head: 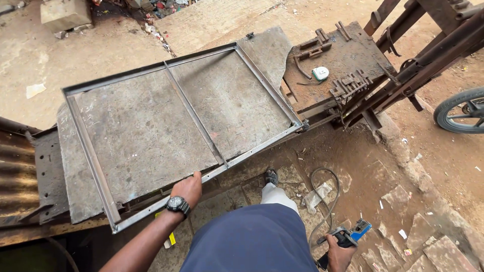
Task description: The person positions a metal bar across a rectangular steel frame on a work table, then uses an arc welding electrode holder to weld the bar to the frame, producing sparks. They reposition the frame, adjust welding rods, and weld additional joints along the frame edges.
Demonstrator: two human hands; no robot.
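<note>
While the left hand (187, 187) rests on the near rail of a steel angle frame (182, 132), fingers curled over its edge, the frame lies up and away from that hand, filling the centre and left of the picture.

- Frame: rectangular, grey angle iron, one cross bar (195, 115) dividing it into two bays. Its long axis runs from the lower left of the picture to the centre right. It lies flat on a worn grey slab (146, 136), with the near rail just past the slab's lower edge.
- Left hand: on the near rail, close to where the cross bar meets it; a black wristwatch (177, 204) on the wrist. This hand is the nearer to the frame.
- Right hand (339, 254): at the bottom right, well apart from the frame, closed around the handle of a black and blue power tool (352, 234); its cable (322, 201) loops over the broken paving.
- Workbench (348, 55): upper right, rusty steel plate, rough, carrying short offcuts of bar and a small white and green tape measure (320, 73).
- Corrugated sheet (15, 171): left edge, rust-brown.
- Wheel (461, 110): right edge, black tyre, partly cut off.
</note>
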